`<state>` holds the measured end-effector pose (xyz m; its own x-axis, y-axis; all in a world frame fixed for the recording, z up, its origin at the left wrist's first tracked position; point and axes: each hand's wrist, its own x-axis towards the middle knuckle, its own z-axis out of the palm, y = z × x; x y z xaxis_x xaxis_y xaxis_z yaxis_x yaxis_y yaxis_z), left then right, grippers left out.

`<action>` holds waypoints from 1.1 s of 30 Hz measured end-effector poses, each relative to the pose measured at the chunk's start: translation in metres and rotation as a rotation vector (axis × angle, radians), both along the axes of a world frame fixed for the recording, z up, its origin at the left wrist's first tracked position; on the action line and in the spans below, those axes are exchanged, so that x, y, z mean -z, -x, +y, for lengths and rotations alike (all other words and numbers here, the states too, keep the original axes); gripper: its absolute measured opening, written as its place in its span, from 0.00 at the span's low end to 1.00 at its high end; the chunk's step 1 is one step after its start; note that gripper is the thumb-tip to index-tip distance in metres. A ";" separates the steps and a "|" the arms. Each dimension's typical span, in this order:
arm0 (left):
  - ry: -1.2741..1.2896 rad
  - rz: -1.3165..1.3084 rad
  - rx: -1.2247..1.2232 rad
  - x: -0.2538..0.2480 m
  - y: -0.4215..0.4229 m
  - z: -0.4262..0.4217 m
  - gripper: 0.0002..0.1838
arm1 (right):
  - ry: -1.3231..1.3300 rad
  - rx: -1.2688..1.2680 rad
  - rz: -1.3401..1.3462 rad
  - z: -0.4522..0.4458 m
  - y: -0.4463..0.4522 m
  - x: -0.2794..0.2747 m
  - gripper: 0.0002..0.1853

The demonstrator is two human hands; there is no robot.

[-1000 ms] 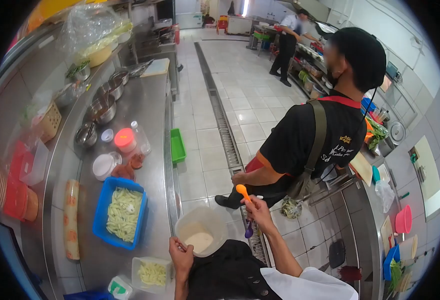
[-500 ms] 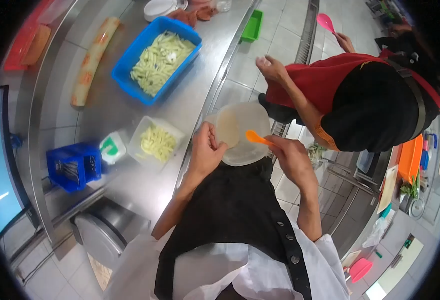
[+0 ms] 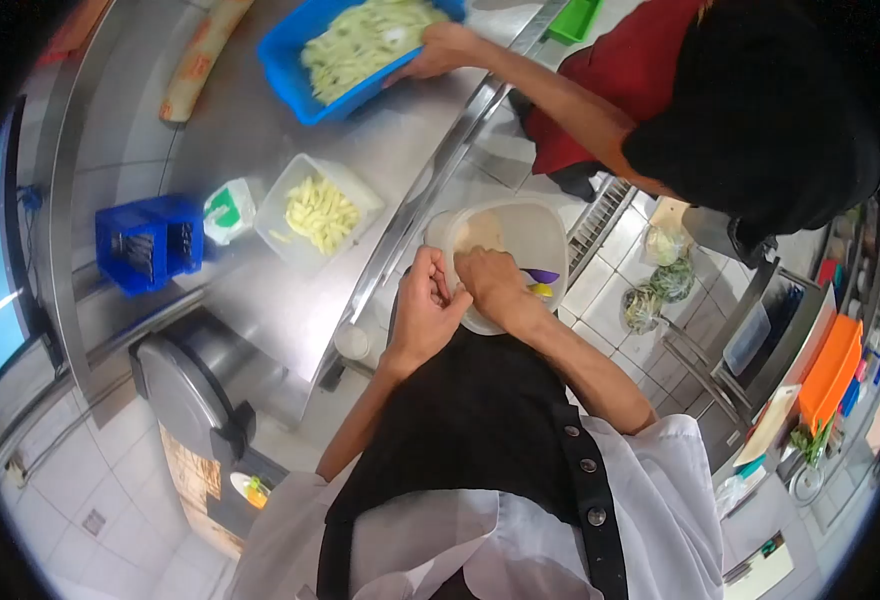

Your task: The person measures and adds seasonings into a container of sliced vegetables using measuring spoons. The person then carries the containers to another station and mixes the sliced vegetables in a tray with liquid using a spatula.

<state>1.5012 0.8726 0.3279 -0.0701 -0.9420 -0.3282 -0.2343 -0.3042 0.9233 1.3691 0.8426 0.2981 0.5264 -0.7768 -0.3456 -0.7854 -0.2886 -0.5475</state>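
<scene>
A translucent plastic container (image 3: pixel 540 228) with pale contents near its left side sits in front of my apron. My left hand (image 3: pixel 428 310) is closed at its left edge, thumb and curled fingers gripping the rim. Over the container's opening, my right hand (image 3: pixel 498 285) is closed with the fingertips hidden beneath it; what it holds, if anything, does not show. Right beside that hand, a purple piece (image 3: pixel 540 275) and a yellow piece (image 3: pixel 541 290), perhaps spoon parts, show inside the container.
On the steel counter (image 3: pixel 230 130) are a white tub (image 3: pixel 360 195) of pale cut strips, a blue cutlery holder (image 3: pixel 150 235) and a patterned roll (image 3: pixel 200 65). A co-worker's hand (image 3: pixel 445 50) grasps a blue bin (image 3: pixel 290 85). Bagged greens (image 3: pixel 672 280) are at right.
My right hand has moved left over the container, and the orange spoon is no longer visible. The co-worker's hand has reached the blue bin. The view has shifted.
</scene>
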 end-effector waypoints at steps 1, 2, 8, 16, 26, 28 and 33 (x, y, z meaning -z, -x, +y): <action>-0.001 -0.012 -0.046 0.000 0.001 0.006 0.15 | -0.011 -0.020 -0.014 0.005 0.003 0.001 0.09; -0.012 -0.025 -0.065 -0.001 0.001 0.011 0.15 | -0.121 -0.085 -0.091 0.009 0.005 0.002 0.10; -0.080 -0.115 -0.108 0.003 -0.007 0.044 0.16 | -0.298 -0.245 -0.182 0.021 0.013 -0.018 0.09; -0.112 0.061 -0.152 0.009 -0.039 0.070 0.14 | -0.405 -0.380 -0.043 0.026 0.012 -0.039 0.09; 0.036 0.055 -0.088 -0.008 -0.091 0.097 0.12 | -0.611 -0.292 -0.309 0.037 -0.032 -0.044 0.10; 0.060 0.032 -0.098 -0.019 -0.102 0.102 0.11 | -0.742 -0.198 -0.276 0.043 -0.046 -0.061 0.10; 0.109 -0.038 -0.127 -0.038 -0.130 0.113 0.10 | -1.110 0.052 -0.300 0.048 -0.067 -0.082 0.10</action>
<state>1.6313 0.9860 0.3661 0.0627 -0.9727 -0.2232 -0.2353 -0.2318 0.9439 1.4360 0.8905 0.3797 0.6793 -0.1462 -0.7191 -0.5772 0.4987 -0.6466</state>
